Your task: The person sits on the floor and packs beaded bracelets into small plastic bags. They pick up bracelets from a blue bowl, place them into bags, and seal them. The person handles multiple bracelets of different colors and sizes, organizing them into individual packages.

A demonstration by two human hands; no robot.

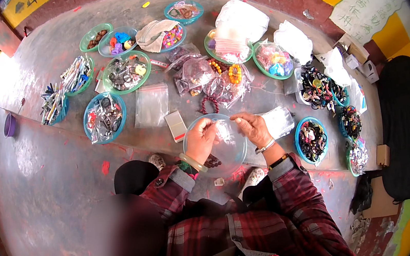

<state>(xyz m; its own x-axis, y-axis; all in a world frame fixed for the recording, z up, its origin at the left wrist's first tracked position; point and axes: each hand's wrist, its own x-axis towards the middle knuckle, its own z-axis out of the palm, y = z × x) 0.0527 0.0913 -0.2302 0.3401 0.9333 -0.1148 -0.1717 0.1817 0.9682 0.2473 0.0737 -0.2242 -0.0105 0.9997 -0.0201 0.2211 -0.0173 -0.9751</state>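
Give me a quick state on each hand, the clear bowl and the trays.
Left hand: pinching a thin strand over the bowl.
Right hand: pinching the strand's other end.
Clear bowl: upright under the hands, nearly bare.
Green tray: filled with trinkets.
Clear bag: flat, apparently empty.

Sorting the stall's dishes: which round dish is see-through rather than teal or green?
The clear dish directly under the left hand and right hand; every other dish has a coloured rim.

Counted two hands, left hand (200, 140) and right hand (252, 128), over one clear plate (231, 150). Counted about twelve shallow bowls of trinkets, such as a far-left green bowl (95, 37) and near-right blue bowl (311, 139). Saw one purple cup (10, 125) far left.
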